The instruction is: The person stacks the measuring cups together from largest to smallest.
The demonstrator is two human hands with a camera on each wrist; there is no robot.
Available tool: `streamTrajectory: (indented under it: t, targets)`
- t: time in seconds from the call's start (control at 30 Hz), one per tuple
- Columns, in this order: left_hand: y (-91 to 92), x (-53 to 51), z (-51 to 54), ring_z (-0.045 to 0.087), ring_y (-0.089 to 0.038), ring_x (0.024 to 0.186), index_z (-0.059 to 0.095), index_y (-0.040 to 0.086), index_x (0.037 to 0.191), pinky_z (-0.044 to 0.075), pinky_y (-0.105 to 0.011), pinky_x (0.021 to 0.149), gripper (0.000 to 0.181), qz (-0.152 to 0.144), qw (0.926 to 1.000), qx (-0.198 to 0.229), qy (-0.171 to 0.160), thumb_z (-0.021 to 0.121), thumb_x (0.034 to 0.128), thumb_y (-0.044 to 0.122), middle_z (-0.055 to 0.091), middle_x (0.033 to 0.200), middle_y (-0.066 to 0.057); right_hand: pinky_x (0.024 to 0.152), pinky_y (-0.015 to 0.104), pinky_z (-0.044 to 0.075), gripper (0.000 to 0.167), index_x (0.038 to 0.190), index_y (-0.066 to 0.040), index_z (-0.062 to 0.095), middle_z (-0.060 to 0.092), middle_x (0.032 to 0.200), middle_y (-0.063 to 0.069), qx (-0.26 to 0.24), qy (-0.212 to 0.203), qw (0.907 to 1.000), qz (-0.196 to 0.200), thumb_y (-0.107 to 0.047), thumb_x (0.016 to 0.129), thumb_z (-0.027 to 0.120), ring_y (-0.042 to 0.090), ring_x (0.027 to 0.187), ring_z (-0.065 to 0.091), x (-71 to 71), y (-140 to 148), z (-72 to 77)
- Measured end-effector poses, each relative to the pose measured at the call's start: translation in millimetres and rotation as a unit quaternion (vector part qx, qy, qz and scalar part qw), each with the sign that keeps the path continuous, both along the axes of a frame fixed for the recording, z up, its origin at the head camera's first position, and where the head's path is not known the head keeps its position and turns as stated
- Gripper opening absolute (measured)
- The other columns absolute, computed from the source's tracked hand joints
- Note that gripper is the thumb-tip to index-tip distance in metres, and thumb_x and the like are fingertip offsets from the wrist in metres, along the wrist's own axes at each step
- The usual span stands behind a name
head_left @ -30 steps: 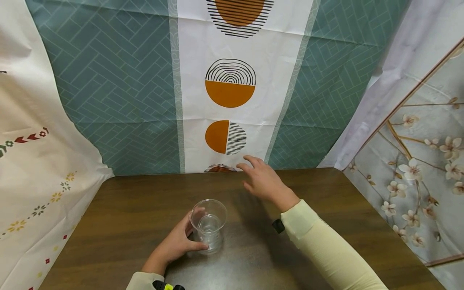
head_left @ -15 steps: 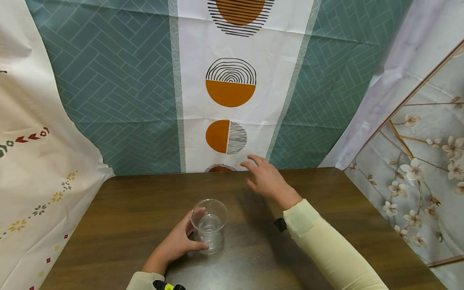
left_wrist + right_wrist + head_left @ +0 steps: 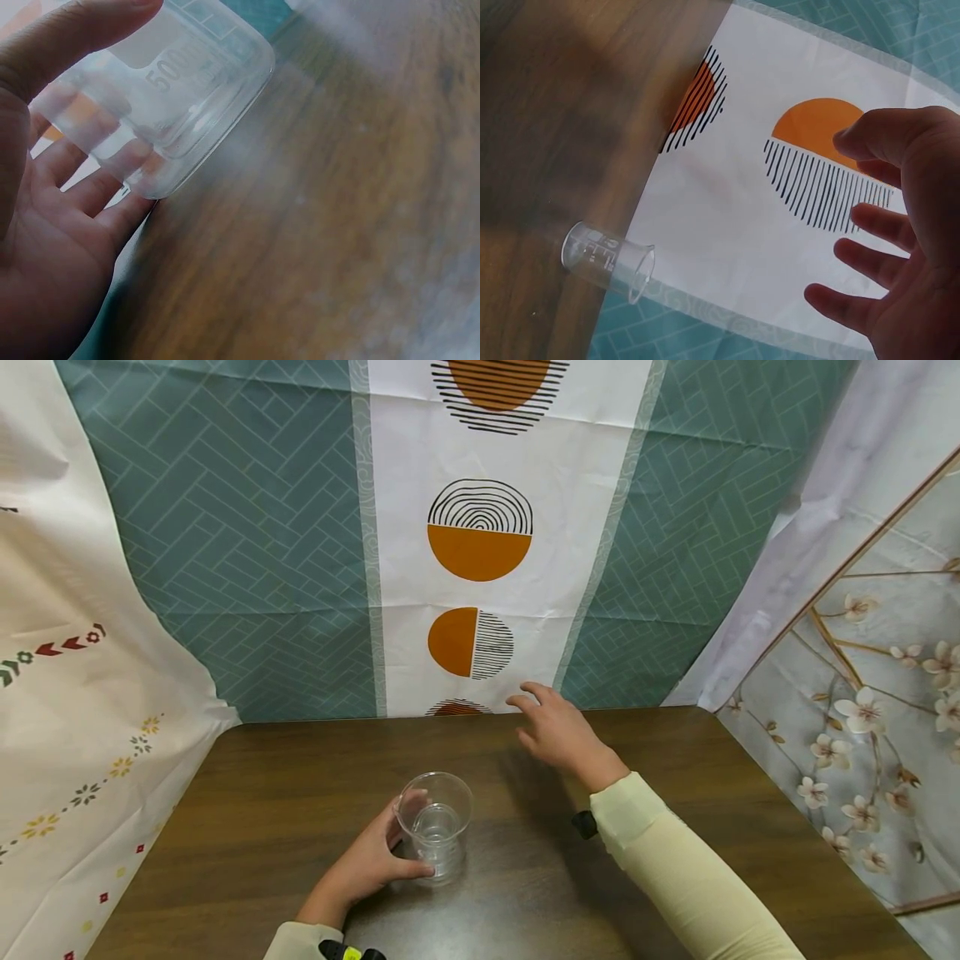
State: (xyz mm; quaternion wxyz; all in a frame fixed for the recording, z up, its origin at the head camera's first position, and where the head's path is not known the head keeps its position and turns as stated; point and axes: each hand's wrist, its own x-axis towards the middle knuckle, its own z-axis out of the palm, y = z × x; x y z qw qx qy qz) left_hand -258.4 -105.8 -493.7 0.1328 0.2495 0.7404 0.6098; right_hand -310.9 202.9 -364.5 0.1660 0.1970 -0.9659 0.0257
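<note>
My left hand (image 3: pixel 371 864) grips a large clear beaker (image 3: pixel 437 856) that stands upright on the brown table, thumb on its near side and fingers around its far left side. The left wrist view shows a "500" marking on the beaker (image 3: pixel 199 112). My right hand (image 3: pixel 558 731) hovers over the back of the table with fingers spread and loosely bent, holding nothing. A smaller clear beaker (image 3: pixel 604 259) with white markings stands on the table near the back edge in the right wrist view, apart from the right hand (image 3: pixel 907 240). In the head view it cannot be made out.
The dark brown wooden table (image 3: pixel 300 768) ends at a hanging cloth (image 3: pixel 300 527) of green panels and a white strip with orange circles. Patterned cloths hang at the left (image 3: pixel 90 710) and right (image 3: pixel 862 735) sides.
My right hand has drifted slightly to the right, its fingers still loosely bent. The left hand and the large beaker have stayed in place.
</note>
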Motion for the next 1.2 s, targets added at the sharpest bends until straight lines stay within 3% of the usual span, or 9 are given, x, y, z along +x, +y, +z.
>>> streamTrajectory:
  t: [0.17,0.57,0.8,1.2]
  targets:
    - [0.4,1.3,0.4,0.042,-0.001,0.133,0.038,0.025,0.142,0.030,-0.007,0.103,0.095,-0.003,1.0000,0.006,0.006,0.090,0.0634,0.015,0.043,0.149,-0.007,0.093,0.051,0.049,0.048,0.133,-0.016,0.055,0.048,0.141,0.013,-0.010,-0.012,0.9999,-0.006,-0.023,0.088,0.069,0.034,0.124,0.052,-0.6,2,-1.5]
    - [1.3,2.0,0.0,0.044,0.003,0.129,0.037,0.025,0.142,0.031,-0.008,0.102,0.096,-0.005,1.0000,0.002,0.004,0.091,0.0629,0.016,0.044,0.148,-0.007,0.092,0.053,0.049,0.049,0.135,-0.018,0.053,0.046,0.143,0.012,-0.015,-0.042,0.9985,-0.032,-0.025,0.089,0.068,0.036,0.124,0.051,-3.1,10,-8.0]
    - [0.9,0.5,-3.5,0.036,-0.024,0.142,0.037,0.025,0.143,0.031,-0.007,0.102,0.096,-0.010,0.9999,0.009,0.000,0.090,0.0638,0.013,0.041,0.150,-0.008,0.091,0.054,0.048,0.049,0.137,-0.019,0.051,0.043,0.146,0.011,-0.008,-0.066,0.9965,-0.052,-0.027,0.091,0.065,0.036,0.127,0.049,-5.8,15,-9.0]
    - [-0.2,-1.0,-3.6,0.034,-0.028,0.142,0.036,0.022,0.144,0.031,-0.007,0.102,0.096,-0.009,0.9999,0.010,0.002,0.090,0.0643,0.011,0.041,0.151,-0.009,0.093,0.057,0.046,0.049,0.137,-0.018,0.052,0.044,0.144,0.013,-0.009,-0.075,0.9954,-0.060,-0.024,0.090,0.066,0.038,0.126,0.048,-12.0,23,-14.2]
